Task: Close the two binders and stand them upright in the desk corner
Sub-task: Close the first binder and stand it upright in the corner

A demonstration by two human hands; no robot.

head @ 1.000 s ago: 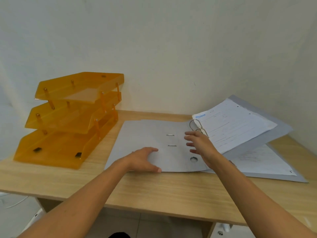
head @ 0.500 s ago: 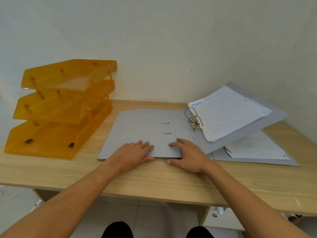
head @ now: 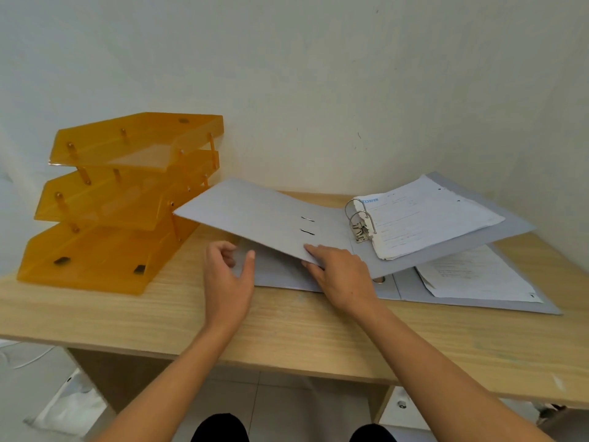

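Note:
Two open grey binders lie stacked on the wooden desk [head: 287,323]. The upper binder [head: 261,215] has metal rings [head: 360,218] and a sheaf of white pages [head: 424,215]; its left cover is raised off the desk. My right hand [head: 338,275] pinches that cover's front edge, thumb on top and fingers underneath. The lower binder [head: 478,301] lies flat beneath it, with a printed sheet [head: 471,275] on its right half. My left hand [head: 228,275] hovers just left of the lifted cover, fingers curled and apart, holding nothing.
An orange three-tier letter tray [head: 121,199] stands at the desk's back left, close to the raised cover's far corner. White walls meet in a corner behind the binders at the right. A cable and white object lie on the floor below left.
Both hands were pressing flat on the upper binder's left cover. Now the right hand has lifted that cover's front edge, and the left hand has come off it.

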